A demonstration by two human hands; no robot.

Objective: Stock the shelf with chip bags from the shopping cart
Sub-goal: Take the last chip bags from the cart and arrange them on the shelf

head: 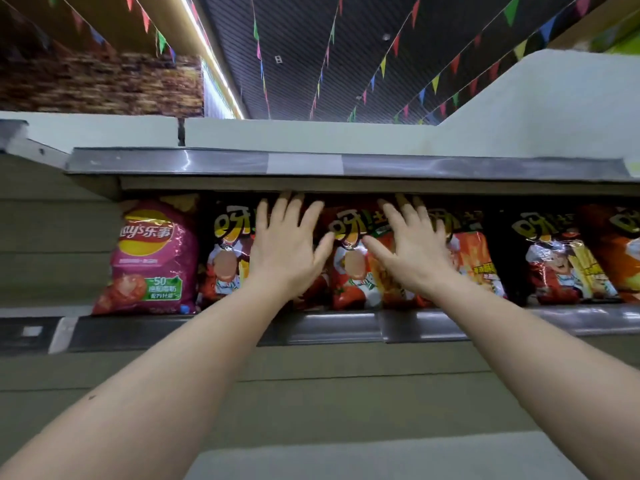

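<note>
On the high shelf point(332, 327), the left hand point(284, 251) and right hand point(412, 251) lie flat with fingers spread against the upright red chip bags point(349, 271), likely pushing them back; the cart is out of view.

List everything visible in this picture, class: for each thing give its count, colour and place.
pink glossy Lay's chip bag: one, pink, left end of the shelf row.
black-and-red glossy chip bags: at least four, right of the pink bag, standing along the shelf.
grey metal shelf rail: one, grey, below the bags.
triangular bunting flags: many, mixed colours, under the ceiling.
left hand: flat, fingers spread, on the bags.
right hand: the same, beside it.
</note>
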